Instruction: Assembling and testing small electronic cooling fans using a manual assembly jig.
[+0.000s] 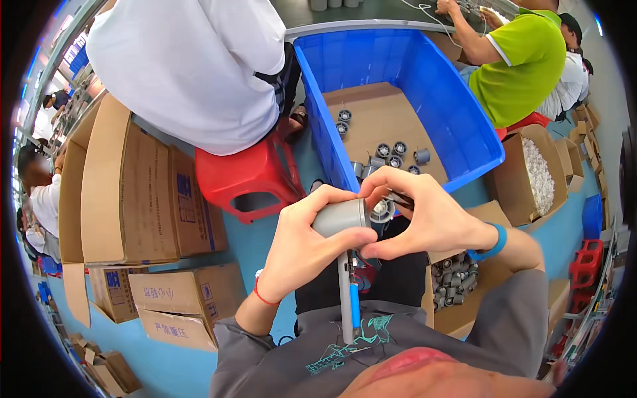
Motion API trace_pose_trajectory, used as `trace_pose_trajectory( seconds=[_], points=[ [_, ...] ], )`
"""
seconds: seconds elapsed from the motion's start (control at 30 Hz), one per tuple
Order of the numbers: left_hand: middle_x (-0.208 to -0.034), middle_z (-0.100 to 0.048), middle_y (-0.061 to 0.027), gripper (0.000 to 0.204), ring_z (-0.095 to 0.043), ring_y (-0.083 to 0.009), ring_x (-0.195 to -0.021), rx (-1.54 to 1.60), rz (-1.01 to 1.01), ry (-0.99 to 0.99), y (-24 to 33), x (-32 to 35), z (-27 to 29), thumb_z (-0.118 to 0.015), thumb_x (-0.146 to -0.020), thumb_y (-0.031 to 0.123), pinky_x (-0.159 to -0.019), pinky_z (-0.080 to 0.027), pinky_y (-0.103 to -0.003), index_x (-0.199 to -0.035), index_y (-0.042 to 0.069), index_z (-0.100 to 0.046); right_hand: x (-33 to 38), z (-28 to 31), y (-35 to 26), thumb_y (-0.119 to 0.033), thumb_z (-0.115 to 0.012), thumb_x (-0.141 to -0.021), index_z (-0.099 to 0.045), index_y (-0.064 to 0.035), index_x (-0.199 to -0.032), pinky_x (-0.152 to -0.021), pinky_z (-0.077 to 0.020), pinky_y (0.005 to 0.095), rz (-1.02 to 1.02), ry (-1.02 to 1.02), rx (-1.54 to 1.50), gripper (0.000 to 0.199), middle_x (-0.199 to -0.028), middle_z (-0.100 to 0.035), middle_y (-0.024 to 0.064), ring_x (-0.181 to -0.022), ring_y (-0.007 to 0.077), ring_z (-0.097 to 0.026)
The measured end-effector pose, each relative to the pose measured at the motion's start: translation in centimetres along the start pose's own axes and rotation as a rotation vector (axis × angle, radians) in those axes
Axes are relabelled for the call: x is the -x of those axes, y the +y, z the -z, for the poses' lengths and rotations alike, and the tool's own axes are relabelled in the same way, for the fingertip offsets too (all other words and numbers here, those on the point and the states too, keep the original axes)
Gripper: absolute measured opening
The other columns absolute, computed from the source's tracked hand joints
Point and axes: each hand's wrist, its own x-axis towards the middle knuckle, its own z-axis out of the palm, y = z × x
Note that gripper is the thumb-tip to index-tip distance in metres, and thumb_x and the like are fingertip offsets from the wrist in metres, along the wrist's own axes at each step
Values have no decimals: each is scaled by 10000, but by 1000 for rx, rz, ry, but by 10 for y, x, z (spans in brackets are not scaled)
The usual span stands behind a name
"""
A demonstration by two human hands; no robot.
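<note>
My left hand (302,242) is wrapped round a grey cylindrical housing (337,217), its thumb along the near side. From the housing a slim grey handle (345,298) points down toward my chest, with a blue strip (355,306) along it. At the housing's right end my right hand (424,219) curls its fingers round a small round vaned motor part (381,211), partly hidden by them. Something dark and thin shows between those fingers. The right thumb rests close to the housing's rim; whether the two parts touch is hidden.
Ahead stands a blue bin (474,156) with several small grey motors (395,161) on cardboard. An open carton (458,325) of similar parts is at my right. Cartons (139,192) and a red stool (245,176) with a seated person flank the left. Another person in green sits ahead right.
</note>
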Motion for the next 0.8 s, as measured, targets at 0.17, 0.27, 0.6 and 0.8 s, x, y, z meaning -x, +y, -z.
trace_pose_trajectory(
  seconds=[0.17, 0.27, 0.6, 0.8],
  points=[
    [-839, -676, -80, 352, -649, -111, -799, 56, 27, 5, -1, -29, 7, -785, -756, 185, -700, -517, -263, -1019, 5, -637, -24, 18, 2, -178, -863, -618, -545, -72, -1078, -540, -291, 183, -5, -1, 16, 569, -880, -577, -29, -645, -1, -366],
    [-850, -678, -72, 307, -652, -101, -787, 26, -19, 87, -8, -33, 18, -760, -789, 170, -692, -523, -255, -998, -12, -628, -30, 39, 33, -151, -840, -639, -542, -74, -1073, -536, -299, 173, -54, 74, 33, 532, -892, -584, -48, -652, -2, -411],
    [-788, -655, -47, 358, -580, -69, -738, 30, -86, 285, -18, -58, 7, -694, -876, 331, -659, -480, -235, -978, -8, -643, -54, 22, 13, -165, -875, -627, -562, -38, -1245, -845, -446, 252, 276, 123, 168, 704, -1105, -631, 61, -1053, 122, -569],
    [-816, -678, -79, 348, -630, -92, -780, 32, -15, 186, -7, -47, 9, -707, -859, 309, -685, -503, -253, -994, -7, -654, -48, 24, 3, -175, -891, -584, -606, -55, -1148, -615, -361, 182, -8, 12, 48, 643, -960, -669, 14, -744, 13, -483]
  ],
)
